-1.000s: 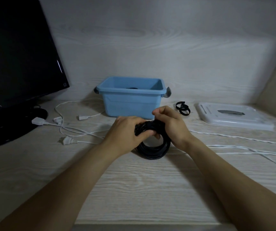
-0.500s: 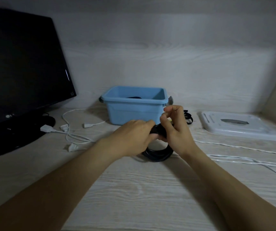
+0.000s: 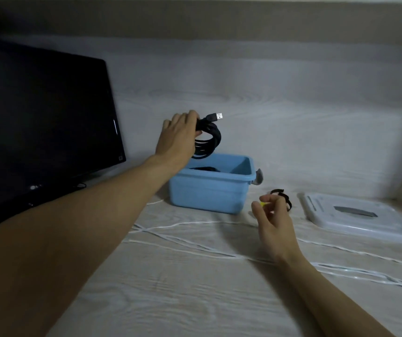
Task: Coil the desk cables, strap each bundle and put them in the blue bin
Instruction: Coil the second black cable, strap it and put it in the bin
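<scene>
Two bare hands are raised over the wooden desk point(image 3: 195, 293): the left hand point(image 3: 176, 139) has its fingers curled round a coiled black cable point(image 3: 208, 139), holding the bundle in the air just above the left rear part of the blue bin point(image 3: 210, 194), with the USB plug point(image 3: 217, 116) pointing right. The right hand point(image 3: 274, 221) hovers right of the bin with fingers loosely curled, a small yellow item point(image 3: 264, 204) at its fingertips, near black straps point(image 3: 283, 197). White cables point(image 3: 187, 249) lie loose across the desk, beside a monitor point(image 3: 42, 122) and a white lid point(image 3: 362, 217).
</scene>
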Demonstrator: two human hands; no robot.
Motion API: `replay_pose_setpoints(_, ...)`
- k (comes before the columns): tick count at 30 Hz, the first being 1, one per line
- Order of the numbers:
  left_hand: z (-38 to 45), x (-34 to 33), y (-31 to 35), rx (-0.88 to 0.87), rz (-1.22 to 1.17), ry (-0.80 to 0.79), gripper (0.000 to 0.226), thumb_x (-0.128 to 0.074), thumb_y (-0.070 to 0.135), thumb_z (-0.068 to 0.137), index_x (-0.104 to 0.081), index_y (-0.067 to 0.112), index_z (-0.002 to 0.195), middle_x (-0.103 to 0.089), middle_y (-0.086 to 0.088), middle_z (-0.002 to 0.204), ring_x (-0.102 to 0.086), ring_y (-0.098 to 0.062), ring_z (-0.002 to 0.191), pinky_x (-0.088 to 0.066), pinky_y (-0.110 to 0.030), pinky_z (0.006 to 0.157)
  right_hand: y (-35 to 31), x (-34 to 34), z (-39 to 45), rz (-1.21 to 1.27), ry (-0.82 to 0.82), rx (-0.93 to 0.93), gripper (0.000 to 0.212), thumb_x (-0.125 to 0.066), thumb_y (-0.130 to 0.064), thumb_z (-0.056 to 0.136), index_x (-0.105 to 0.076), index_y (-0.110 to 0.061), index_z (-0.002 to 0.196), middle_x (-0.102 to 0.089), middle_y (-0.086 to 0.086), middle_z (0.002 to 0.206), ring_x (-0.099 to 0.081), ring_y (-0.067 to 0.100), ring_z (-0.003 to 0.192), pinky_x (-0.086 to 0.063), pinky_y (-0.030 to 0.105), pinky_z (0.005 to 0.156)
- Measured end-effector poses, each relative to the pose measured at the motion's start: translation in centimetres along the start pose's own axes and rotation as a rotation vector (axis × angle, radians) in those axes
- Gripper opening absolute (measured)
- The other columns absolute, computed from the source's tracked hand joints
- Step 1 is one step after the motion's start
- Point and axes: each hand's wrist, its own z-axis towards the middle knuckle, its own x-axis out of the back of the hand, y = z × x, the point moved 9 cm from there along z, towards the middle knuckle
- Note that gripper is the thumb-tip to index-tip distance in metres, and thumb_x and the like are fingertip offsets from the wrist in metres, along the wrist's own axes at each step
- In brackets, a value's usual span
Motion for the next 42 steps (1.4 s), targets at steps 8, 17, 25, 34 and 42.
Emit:
replay_pose_setpoints(8,1.3,-7.2,-2.2,0.080,0.022,-0.379,0.031,-0.043,0.026,0.099,-0.047,0.007,0.123,-0.053,-0.014,0.120,-0.039,-0.031,0.114,-0.031,-0.039,0.096,0.5,-0.7,0.1,-0.024,-0.052,-0.017,0.013,-0.060,-0.024,0.098,-0.054,-0.017,0.108,-0.056,0.006,0.078,-0.047,0.001,0.060,-0.041,0.013,0.057)
replay_pose_setpoints(17,-0.8,-11.1,-3.9,0.195,-0.120,-0.709,0.026,-0.050,0.020,0.100,-0.068,0.009,0.117,-0.065,-0.014,0.116,-0.059,-0.027,0.102,-0.048,-0.035,0.090,0.8,-1.4,0.0,-0.084,-0.109,-0.008,0.010,-0.058,-0.028,0.099,-0.054,-0.021,0.104,-0.055,0.000,0.072,-0.047,0.000,0.058,-0.040,0.015,0.056)
replay_pose_setpoints(25,-1.6,-11.6,-2.8,0.429,-0.157,-0.938,0.062,-0.062,0.070,0.076,-0.064,0.017,0.107,-0.067,-0.001,0.103,-0.066,-0.021,0.091,-0.052,-0.033,0.084,1.7,-2.3,-0.1,-0.092,-0.183,-0.025,0.012,-0.058,-0.032,0.098,-0.058,-0.020,0.098,-0.054,0.004,0.070,-0.044,0.005,0.055,-0.038,0.018,0.054)
replay_pose_setpoints(34,2.0,-11.2,1.0,0.126,-0.062,-0.544,0.047,-0.073,0.042,0.084,-0.065,0.010,0.117,-0.048,-0.010,0.125,-0.054,-0.029,0.106,-0.043,-0.035,0.093,2.0,-2.5,0.0,-0.090,-0.211,-0.042,0.017,-0.056,-0.032,0.100,-0.059,-0.016,0.101,-0.055,0.002,0.068,-0.045,0.003,0.053,-0.039,0.017,0.053)
replay_pose_setpoints(42,1.4,-12.7,3.5,0.224,-0.356,-0.710,0.066,-0.083,0.043,0.073,-0.058,0.022,0.131,-0.049,-0.001,0.132,-0.050,-0.018,0.113,-0.042,-0.030,0.090,2.2,-2.5,0.0,-0.094,-0.203,-0.038,0.014,-0.061,-0.027,0.098,-0.060,-0.014,0.102,-0.050,-0.005,0.062,-0.044,0.002,0.051,-0.038,0.017,0.053)
